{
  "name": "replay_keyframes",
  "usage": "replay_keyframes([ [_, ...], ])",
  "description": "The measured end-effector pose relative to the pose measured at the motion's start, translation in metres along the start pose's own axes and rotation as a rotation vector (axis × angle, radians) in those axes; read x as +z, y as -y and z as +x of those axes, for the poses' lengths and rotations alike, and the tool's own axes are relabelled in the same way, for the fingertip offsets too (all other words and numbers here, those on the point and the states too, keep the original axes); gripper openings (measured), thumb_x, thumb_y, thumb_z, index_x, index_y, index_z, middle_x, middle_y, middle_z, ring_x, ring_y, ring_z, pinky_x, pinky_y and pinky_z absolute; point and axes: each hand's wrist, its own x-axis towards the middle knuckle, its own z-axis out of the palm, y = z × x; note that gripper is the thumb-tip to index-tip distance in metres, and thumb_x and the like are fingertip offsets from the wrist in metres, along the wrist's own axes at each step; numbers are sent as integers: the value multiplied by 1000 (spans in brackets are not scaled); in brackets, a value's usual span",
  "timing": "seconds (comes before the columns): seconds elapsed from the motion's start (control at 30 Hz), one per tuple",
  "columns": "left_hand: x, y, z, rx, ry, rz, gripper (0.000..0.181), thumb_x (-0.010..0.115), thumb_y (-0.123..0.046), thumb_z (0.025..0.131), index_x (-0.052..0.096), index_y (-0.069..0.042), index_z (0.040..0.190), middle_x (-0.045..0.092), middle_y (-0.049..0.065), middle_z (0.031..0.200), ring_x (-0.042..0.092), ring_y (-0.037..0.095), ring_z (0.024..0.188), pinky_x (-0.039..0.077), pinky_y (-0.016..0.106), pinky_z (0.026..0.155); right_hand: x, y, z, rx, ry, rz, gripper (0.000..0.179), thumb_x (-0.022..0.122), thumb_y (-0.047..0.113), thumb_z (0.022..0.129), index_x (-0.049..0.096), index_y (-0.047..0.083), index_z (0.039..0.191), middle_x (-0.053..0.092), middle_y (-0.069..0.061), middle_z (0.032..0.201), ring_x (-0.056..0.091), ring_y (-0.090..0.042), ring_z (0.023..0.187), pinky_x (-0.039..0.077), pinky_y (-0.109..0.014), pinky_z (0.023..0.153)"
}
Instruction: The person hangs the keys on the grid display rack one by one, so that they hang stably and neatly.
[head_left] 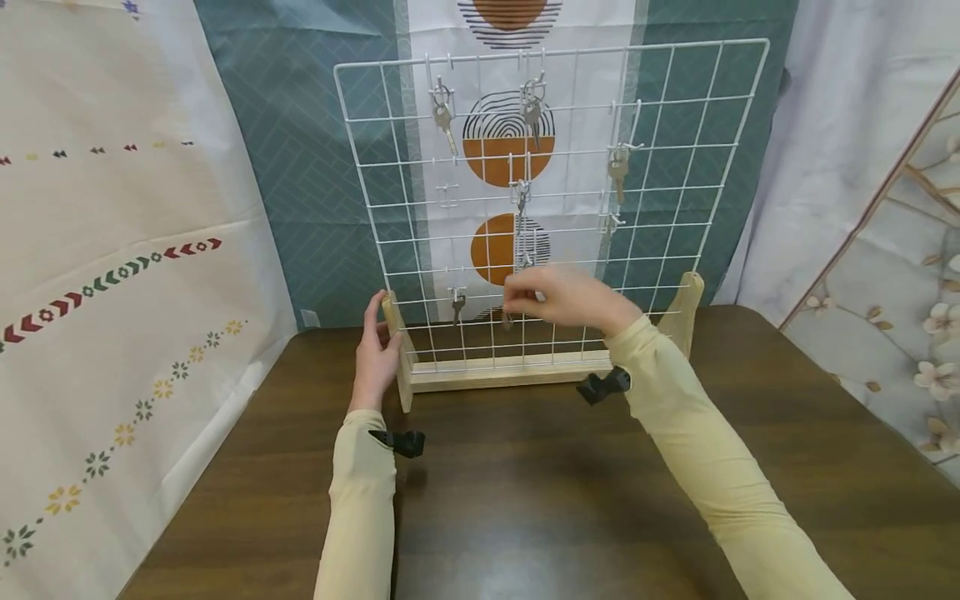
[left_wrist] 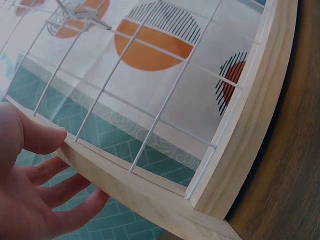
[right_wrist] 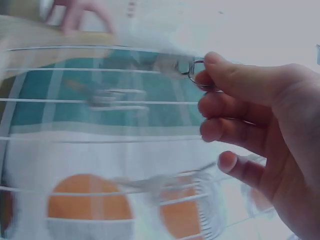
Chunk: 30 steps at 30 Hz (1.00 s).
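My right hand pinches a key ring between thumb and index finger, in front of a white wire grid. From that ring hangs a key, blurred in the right wrist view. The other right fingers are loosely bent. At the grid's left side, my left hand grips the wooden side post, thumb on one side and fingers behind. Nearest the right hand, a key on a hook hangs at the lower left of the grid.
More keys hang higher on hooks: one at upper left, another at top middle, one at right. A wooden base bar joins the posts on the brown table. Patterned cloths surround it.
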Motion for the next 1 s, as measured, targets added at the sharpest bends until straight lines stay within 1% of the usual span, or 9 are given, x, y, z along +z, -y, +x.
replay_keyframes([
  [0.07, -2, 1, 1, -2, 1, 1, 71, 47, -6, 99, 19, -48, 150, 51, 22, 134, 55, 38, 117, 49, 58, 92, -15, -2, 14, -9, -46, 15, 8, 64, 13, 93, 65, 11, 85, 65, 1, 77, 51, -10, 67, 44, -26, 64],
  [0.13, -3, 1, 1, -4, -1, 5, 71, 47, -6, 99, 19, -49, 149, 51, 22, 134, 55, 38, 117, 49, 58, 92, -28, -2, 28, -13, -96, -24, 9, 64, 13, 93, 65, 9, 85, 66, -2, 77, 52, -12, 66, 43, -27, 64],
  [0.23, -3, 2, 2, -5, 1, 8, 72, 47, -5, 99, 19, -49, 149, 52, 22, 134, 55, 38, 116, 49, 58, 92, -45, 3, 48, 34, -146, -80, 10, 64, 15, 94, 66, 8, 87, 69, -5, 80, 57, -16, 68, 45, -28, 66],
  [0.33, -3, 3, 3, 1, -1, 9, 70, 48, -5, 99, 20, -45, 150, 52, 22, 134, 55, 38, 117, 49, 58, 92, -60, 10, 66, 109, -191, -103, 12, 62, 19, 95, 67, 8, 92, 70, -7, 82, 58, -18, 71, 45, -28, 69],
  [0.47, -2, 1, 4, 12, -3, 7, 69, 48, -5, 99, 21, -41, 151, 52, 22, 134, 56, 38, 117, 50, 58, 91, -74, 17, 86, 166, -229, -107, 16, 60, 23, 97, 66, 8, 95, 65, -7, 79, 52, -18, 67, 40, -26, 67],
  [0.57, 0, 0, 4, 15, -2, 4, 69, 48, -5, 99, 21, -42, 151, 52, 21, 134, 56, 38, 117, 50, 58, 91, -79, 20, 96, 200, -231, -113, 17, 59, 24, 97, 65, 8, 95, 64, -6, 79, 51, -18, 67, 40, -25, 67],
  [0.67, 1, 0, 3, 10, 5, 7, 69, 48, -6, 99, 21, -43, 151, 51, 21, 134, 56, 38, 118, 50, 57, 91, -79, 21, 103, 237, -227, -103, 17, 58, 23, 97, 65, 8, 94, 65, -6, 80, 54, -17, 70, 41, -25, 68],
  [0.87, 1, -1, 1, 9, -5, 10, 69, 48, -5, 99, 21, -41, 151, 51, 21, 134, 56, 38, 117, 50, 57, 91, -74, 21, 111, 293, -207, -106, 18, 57, 26, 98, 64, 9, 94, 63, -6, 82, 53, -17, 72, 40, -26, 69],
  [1.0, -2, 1, 1, 4, -8, 9, 69, 48, -6, 100, 21, -45, 150, 51, 20, 135, 55, 38, 117, 50, 57, 90, -71, 21, 114, 331, -194, -117, 21, 56, 29, 98, 63, 9, 100, 63, -6, 86, 54, -18, 74, 40, -26, 69],
])
